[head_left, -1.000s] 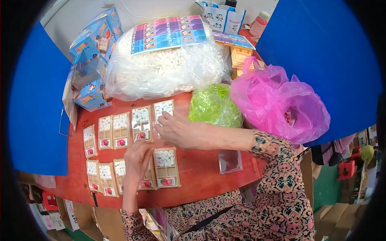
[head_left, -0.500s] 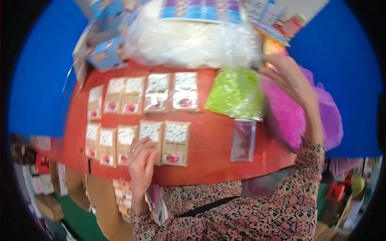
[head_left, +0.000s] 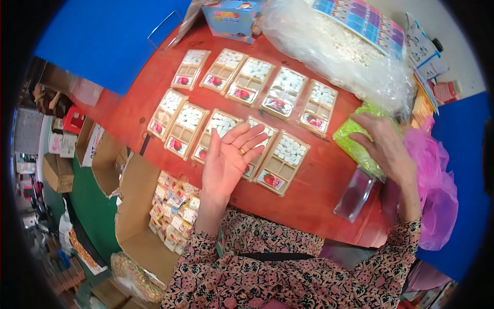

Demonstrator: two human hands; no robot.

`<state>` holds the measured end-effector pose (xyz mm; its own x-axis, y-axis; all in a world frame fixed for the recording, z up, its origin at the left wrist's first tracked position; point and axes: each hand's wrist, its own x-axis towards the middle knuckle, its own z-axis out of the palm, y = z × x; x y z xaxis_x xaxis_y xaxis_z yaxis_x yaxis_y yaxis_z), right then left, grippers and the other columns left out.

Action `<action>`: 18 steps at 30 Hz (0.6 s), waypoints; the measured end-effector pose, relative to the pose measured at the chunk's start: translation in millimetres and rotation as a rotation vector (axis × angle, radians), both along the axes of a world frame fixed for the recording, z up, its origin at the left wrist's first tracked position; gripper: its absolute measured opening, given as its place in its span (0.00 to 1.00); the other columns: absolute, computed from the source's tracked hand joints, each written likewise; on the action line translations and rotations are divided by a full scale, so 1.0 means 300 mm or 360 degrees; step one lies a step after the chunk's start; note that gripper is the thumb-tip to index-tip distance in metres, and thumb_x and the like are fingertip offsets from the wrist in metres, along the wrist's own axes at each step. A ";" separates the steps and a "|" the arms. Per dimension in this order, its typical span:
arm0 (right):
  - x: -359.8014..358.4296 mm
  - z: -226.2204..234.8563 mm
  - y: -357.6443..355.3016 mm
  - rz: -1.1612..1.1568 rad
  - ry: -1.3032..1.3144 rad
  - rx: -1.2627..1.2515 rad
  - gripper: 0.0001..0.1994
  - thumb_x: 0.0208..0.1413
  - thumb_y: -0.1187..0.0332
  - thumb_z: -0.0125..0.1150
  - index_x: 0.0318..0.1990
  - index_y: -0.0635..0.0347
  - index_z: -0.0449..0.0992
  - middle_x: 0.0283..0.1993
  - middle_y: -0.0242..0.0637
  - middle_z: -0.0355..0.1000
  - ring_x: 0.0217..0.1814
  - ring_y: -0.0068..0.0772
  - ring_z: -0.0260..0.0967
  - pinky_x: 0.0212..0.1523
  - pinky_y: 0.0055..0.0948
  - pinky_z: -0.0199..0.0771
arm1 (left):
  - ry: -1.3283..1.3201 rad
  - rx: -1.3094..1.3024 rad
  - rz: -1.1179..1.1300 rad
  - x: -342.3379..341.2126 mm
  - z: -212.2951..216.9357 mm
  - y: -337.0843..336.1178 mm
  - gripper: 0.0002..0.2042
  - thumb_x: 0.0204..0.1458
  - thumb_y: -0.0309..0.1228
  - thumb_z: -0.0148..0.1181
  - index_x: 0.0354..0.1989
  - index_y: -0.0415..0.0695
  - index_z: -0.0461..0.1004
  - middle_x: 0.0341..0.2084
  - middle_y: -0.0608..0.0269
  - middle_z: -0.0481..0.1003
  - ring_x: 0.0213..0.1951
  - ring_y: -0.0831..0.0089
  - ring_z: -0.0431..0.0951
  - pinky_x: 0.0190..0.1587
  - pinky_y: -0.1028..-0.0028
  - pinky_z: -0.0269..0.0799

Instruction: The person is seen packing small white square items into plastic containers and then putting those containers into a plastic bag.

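My left hand (head_left: 226, 162) is held palm up with its fingers apart and nothing in it, above the near row of trays. Below it, a small beige compartment tray (head_left: 283, 162) holds white pieces at one end and a strawberry-picture card at the other. Several like it, such as a tray (head_left: 319, 108) in the far row, lie on the red table. My right hand (head_left: 386, 147) hangs over a lime-green plastic packet (head_left: 350, 136), thumb and fingers apart; whether it touches the packet is unclear. A clear plastic box (head_left: 354, 194) lies just nearer to me.
A large clear bag of white pieces (head_left: 329, 51) fills the back of the red table (head_left: 319, 206). A blue box (head_left: 231, 21) stands behind the trays. Pink plastic bags (head_left: 432, 190) hang at the right edge. A cardboard carton (head_left: 136, 216) with small filled packs sits at lower left.
My head view has turned, so the table appears tilted. My left hand has lifted off the trays and turned palm up. My right hand has come from beyond the green packet to over it.
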<state>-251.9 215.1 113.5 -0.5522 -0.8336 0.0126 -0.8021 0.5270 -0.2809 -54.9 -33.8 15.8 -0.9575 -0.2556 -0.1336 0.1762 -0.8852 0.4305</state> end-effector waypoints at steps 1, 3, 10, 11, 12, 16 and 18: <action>0.008 -0.020 -0.035 0.0073 -0.0062 0.0004 0.18 0.52 0.65 0.59 0.49 0.64 0.71 0.48 0.45 0.70 0.49 0.49 0.66 0.49 0.39 0.64 | -0.0009 0.0085 0.0006 0.005 -0.007 0.000 0.30 0.63 0.50 0.28 0.56 0.33 0.61 0.57 0.38 0.60 0.60 0.51 0.61 0.60 0.57 0.59; 0.043 -0.062 -0.094 0.0257 -0.0100 -0.0096 0.18 0.52 0.66 0.60 0.49 0.63 0.70 0.48 0.45 0.70 0.49 0.49 0.66 0.50 0.38 0.65 | -0.0061 0.0053 0.0110 0.023 -0.012 -0.003 0.31 0.63 0.50 0.29 0.56 0.32 0.61 0.57 0.39 0.62 0.59 0.52 0.63 0.60 0.57 0.60; 0.190 -0.077 -0.364 0.0795 -0.0328 0.0077 0.18 0.50 0.70 0.59 0.49 0.66 0.68 0.47 0.51 0.69 0.48 0.51 0.68 0.48 0.41 0.69 | 0.0030 0.0129 0.0271 0.156 -0.023 -0.035 0.29 0.63 0.47 0.28 0.55 0.30 0.62 0.58 0.36 0.59 0.60 0.48 0.61 0.61 0.55 0.58; 0.215 -0.074 -0.405 0.0836 -0.0331 0.0070 0.18 0.50 0.70 0.59 0.49 0.66 0.68 0.47 0.51 0.69 0.48 0.51 0.68 0.48 0.41 0.69 | 0.0026 0.0118 0.0311 0.195 -0.022 -0.042 0.29 0.63 0.47 0.28 0.55 0.30 0.62 0.58 0.36 0.59 0.60 0.48 0.61 0.61 0.55 0.58; 0.247 -0.070 -0.443 0.0924 -0.0402 0.0062 0.17 0.50 0.71 0.59 0.48 0.67 0.68 0.45 0.51 0.69 0.46 0.52 0.68 0.46 0.42 0.69 | 0.0018 0.0135 0.0407 0.240 -0.032 -0.054 0.29 0.63 0.48 0.29 0.55 0.32 0.63 0.57 0.38 0.61 0.59 0.51 0.63 0.60 0.56 0.59; 0.325 -0.101 -0.558 0.1167 -0.0526 0.0046 0.14 0.51 0.72 0.57 0.43 0.68 0.67 0.41 0.52 0.69 0.42 0.55 0.68 0.40 0.42 0.69 | 0.0022 0.0220 0.0673 0.411 -0.077 -0.101 0.28 0.63 0.48 0.32 0.54 0.33 0.65 0.56 0.39 0.62 0.59 0.52 0.64 0.61 0.57 0.58; 0.365 -0.126 -0.598 0.1280 -0.0565 -0.0147 0.14 0.51 0.70 0.57 0.43 0.69 0.66 0.40 0.54 0.69 0.42 0.56 0.68 0.40 0.43 0.69 | -0.0024 0.0252 0.0890 0.493 -0.107 -0.112 0.26 0.63 0.46 0.34 0.54 0.32 0.64 0.58 0.38 0.61 0.59 0.51 0.62 0.61 0.57 0.58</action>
